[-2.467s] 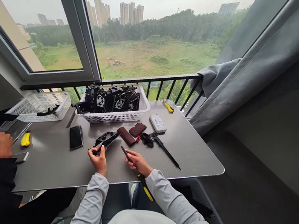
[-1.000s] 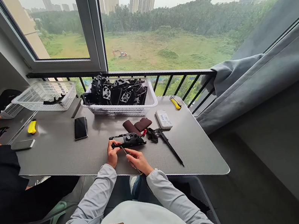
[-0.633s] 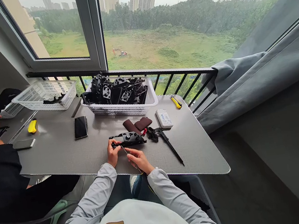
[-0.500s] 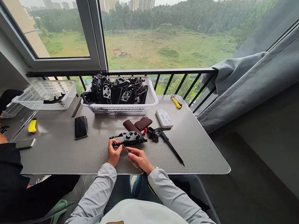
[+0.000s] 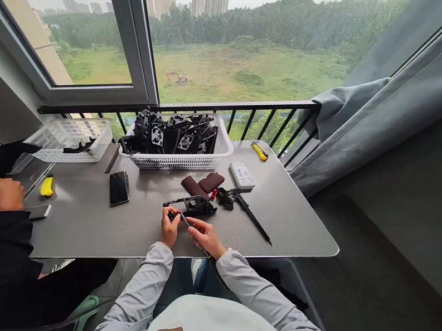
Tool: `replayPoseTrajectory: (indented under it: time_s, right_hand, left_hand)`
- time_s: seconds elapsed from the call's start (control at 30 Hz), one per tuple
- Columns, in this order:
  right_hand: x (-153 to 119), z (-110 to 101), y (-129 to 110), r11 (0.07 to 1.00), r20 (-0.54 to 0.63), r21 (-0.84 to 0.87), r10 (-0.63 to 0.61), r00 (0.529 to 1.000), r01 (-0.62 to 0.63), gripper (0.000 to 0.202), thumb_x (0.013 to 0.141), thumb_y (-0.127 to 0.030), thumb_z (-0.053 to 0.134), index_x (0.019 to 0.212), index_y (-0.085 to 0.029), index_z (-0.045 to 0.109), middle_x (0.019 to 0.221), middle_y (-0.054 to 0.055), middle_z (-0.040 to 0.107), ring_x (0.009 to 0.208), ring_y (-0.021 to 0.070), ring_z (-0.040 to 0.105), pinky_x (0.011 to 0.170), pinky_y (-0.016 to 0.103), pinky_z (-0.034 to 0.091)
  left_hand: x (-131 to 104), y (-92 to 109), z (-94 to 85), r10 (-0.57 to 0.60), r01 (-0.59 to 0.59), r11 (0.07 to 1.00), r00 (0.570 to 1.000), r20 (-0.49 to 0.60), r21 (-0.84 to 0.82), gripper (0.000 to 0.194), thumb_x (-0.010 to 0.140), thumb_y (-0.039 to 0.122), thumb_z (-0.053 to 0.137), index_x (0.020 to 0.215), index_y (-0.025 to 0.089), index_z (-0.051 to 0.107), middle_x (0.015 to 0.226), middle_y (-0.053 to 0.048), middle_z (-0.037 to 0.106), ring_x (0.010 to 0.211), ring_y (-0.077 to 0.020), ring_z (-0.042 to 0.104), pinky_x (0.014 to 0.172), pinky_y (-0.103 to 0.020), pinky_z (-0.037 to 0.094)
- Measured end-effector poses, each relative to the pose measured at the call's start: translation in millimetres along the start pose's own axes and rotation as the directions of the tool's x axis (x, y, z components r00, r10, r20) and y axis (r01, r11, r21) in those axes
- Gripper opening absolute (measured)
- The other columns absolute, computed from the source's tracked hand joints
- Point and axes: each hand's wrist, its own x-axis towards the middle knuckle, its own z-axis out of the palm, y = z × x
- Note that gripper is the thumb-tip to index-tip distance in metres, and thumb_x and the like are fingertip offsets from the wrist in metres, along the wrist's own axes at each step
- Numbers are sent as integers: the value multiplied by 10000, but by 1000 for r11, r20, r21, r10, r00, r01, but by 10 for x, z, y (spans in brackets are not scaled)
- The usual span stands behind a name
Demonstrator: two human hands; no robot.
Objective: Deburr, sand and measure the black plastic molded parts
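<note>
Left hand (image 5: 168, 229) grips a black part (image 5: 199, 205), right hand (image 5: 207, 236) pinches a slim tool (image 5: 185, 220) at its edge, apparently mid-work; whether the piled parts (image 5: 172, 140) in the white basket (image 5: 178, 163) are finished is unclear

A long black part (image 5: 199, 205) stretches sideways — a slim grey tool (image 5: 185, 219) slants toward its near edge.

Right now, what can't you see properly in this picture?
In the head view:
Black part: partly hidden by the left hand.
Grey tool: partly hidden by the right hand.
White box: its print is too small to read.
Other person: cut off by the left edge.
</note>
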Motion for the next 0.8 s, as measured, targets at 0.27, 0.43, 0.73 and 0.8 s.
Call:
replayPoseTrajectory:
  time_s: [0.27, 0.43, 0.73, 0.8]
  right_hand:
    - [-26, 33, -1, 987, -37, -126, -100, 994, 95, 437, 774, -431, 678, 1143, -198, 693, 582, -47, 530, 386, 60, 386, 337, 190, 319]
    - [-20, 42, 9, 992, -19, -92, -87, 996, 85, 414, 768, -425, 692, 1123, -213, 709, 587, -47, 538, 382, 59, 388, 344, 193, 329]
    - [-2, 33, 25, 998, -30, -47, -38, 999, 36, 433, 754, -412, 705, 1130, -198, 707, 579, -50, 547, 360, 54, 380, 338, 201, 318]
    - [5, 31, 31, 999, -19, -45, -27, 999, 26, 445, 750, -416, 703, 1134, -190, 703, 574, -50, 552, 358, 55, 383, 336, 201, 318]
  left_hand:
    - [-7, -15, -10, -9, 9, 1000, 1000, -13, 2, 197, 715, 329, 566, 832, 228, 444, 845, -14, 585, 842, -185, 585, 641, -285, 497]
    - [-5, -11, 1, -9, 9, 1000, 1000, -12, -3, 166, 712, 316, 550, 814, 230, 451, 830, -14, 597, 819, -180, 577, 690, -301, 487]
    - [-18, 37, -5, -26, 26, 1000, 1000, -5, -1, 154, 714, 309, 550, 806, 228, 456, 838, -24, 610, 837, -195, 593, 654, -298, 494]
    - [-17, 42, -6, -32, 32, 999, 999, -11, -3, 168, 707, 312, 558, 810, 227, 456, 834, -21, 606, 829, -190, 592, 651, -296, 498]
